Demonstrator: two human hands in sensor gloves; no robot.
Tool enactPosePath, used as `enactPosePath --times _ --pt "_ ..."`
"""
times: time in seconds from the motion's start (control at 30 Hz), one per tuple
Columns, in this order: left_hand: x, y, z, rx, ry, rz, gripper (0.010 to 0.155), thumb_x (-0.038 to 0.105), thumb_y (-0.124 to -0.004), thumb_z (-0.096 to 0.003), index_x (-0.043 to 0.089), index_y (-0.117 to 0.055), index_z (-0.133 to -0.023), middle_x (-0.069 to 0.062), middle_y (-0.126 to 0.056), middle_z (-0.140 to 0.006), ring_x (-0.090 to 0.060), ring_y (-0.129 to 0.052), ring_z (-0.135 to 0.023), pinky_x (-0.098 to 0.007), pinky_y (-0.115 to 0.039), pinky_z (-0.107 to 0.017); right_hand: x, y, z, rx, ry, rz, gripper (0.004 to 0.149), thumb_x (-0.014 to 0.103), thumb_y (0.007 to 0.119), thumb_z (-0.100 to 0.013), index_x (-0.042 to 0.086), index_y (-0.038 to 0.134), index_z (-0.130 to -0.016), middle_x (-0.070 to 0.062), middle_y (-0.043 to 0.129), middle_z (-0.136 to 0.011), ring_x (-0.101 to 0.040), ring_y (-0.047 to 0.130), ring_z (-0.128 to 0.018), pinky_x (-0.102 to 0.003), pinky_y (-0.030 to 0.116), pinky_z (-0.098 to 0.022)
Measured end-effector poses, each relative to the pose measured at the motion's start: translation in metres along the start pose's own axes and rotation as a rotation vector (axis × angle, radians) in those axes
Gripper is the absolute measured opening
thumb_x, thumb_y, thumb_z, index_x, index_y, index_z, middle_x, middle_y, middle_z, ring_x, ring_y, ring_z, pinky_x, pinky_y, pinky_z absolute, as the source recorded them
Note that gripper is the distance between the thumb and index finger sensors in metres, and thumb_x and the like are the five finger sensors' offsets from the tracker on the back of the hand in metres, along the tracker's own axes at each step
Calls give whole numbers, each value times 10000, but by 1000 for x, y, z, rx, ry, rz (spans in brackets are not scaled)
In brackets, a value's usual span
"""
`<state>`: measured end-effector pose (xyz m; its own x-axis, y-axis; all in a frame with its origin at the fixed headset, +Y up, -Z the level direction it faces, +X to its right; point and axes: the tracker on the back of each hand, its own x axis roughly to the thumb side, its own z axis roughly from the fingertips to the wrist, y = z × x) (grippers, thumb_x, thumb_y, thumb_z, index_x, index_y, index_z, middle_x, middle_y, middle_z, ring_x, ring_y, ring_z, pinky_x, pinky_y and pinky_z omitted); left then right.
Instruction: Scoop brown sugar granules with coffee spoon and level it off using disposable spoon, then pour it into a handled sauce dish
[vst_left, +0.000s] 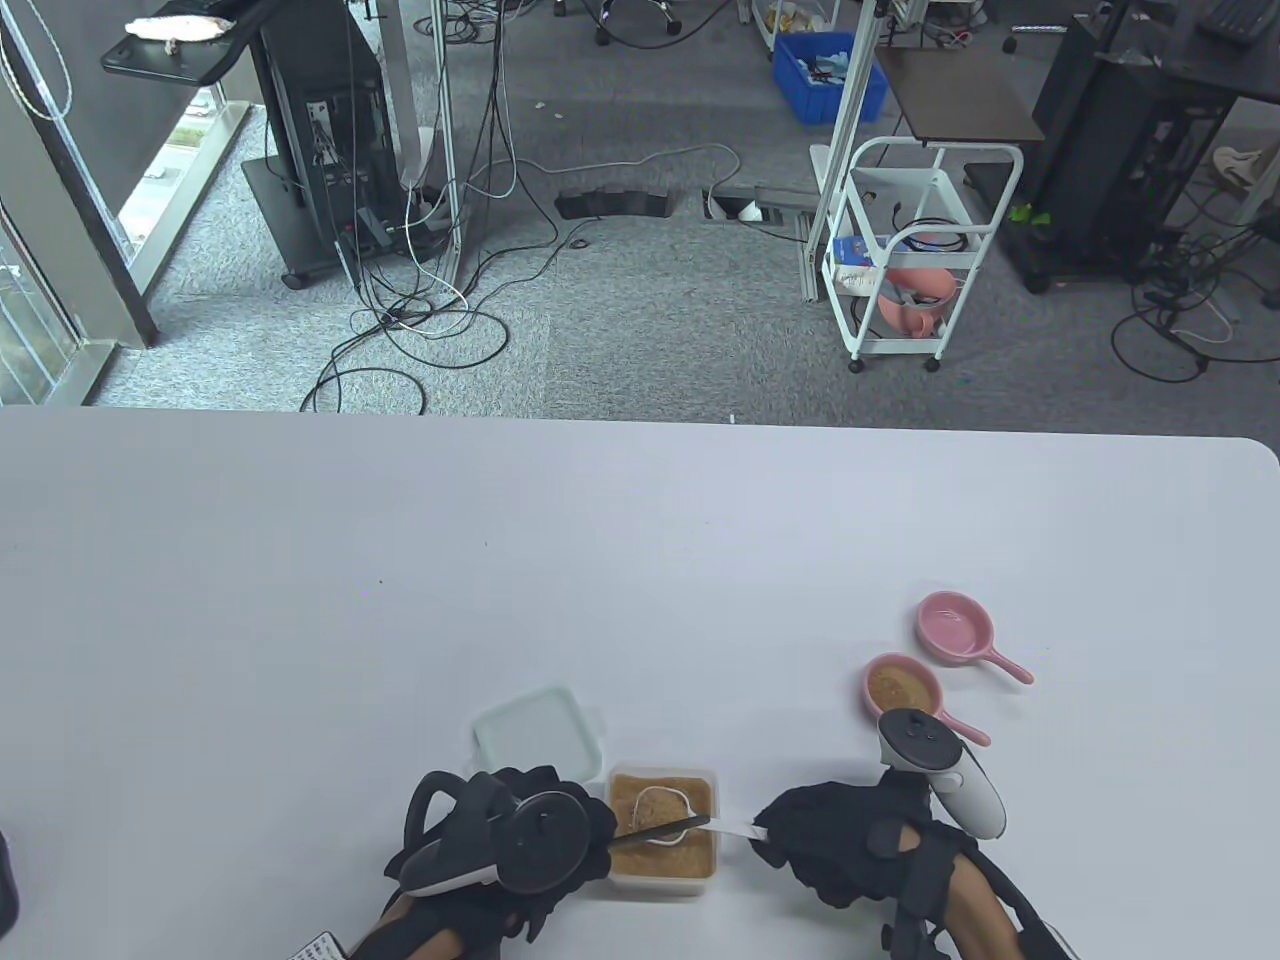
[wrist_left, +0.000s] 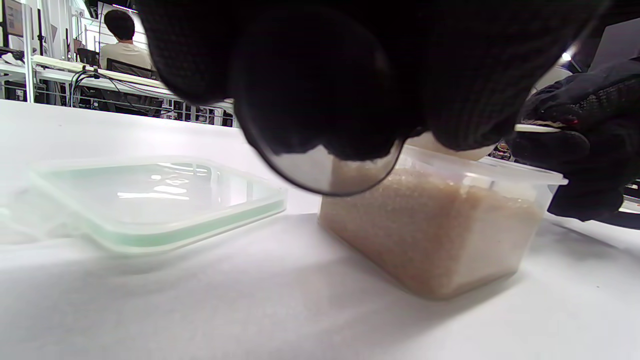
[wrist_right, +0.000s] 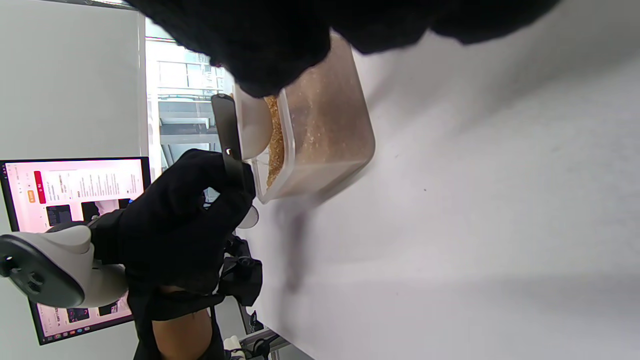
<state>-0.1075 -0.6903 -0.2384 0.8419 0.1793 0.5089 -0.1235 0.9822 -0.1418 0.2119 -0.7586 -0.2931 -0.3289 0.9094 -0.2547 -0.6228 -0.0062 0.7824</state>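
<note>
Our right hand (vst_left: 835, 845) pinches the white handle of the coffee spoon (vst_left: 668, 802), whose heaped bowl hangs over the open sugar container (vst_left: 662, 830). Our left hand (vst_left: 500, 830) grips the black disposable spoon (vst_left: 655, 832), laid across that bowl. We count two hands, two spoons, one container of brown sugar granules (wrist_left: 435, 225), one detached lid (vst_left: 540, 728) just beside it, and two pink handled sauce dishes: the nearer dish (vst_left: 903, 687) holds sugar, the farther dish (vst_left: 955, 625) shows a bare pink floor. In the left wrist view the glove hides both spoon bowls. In the right wrist view our own fingers are cut off at the top edge.
</note>
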Motion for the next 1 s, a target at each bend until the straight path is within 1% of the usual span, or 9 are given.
enactPosePath --times 1.0 --pt "-14 3 -1 2 59 13 405 559 -864 -414 443 -886 -801 151 -985 -731 -112 -1024 -670 -407 -817 -648 -1 1 -1 24 1 2 447 379 740 -532 88 835 -857 40 938 -392 -183 878 -157 -490 784 -324"
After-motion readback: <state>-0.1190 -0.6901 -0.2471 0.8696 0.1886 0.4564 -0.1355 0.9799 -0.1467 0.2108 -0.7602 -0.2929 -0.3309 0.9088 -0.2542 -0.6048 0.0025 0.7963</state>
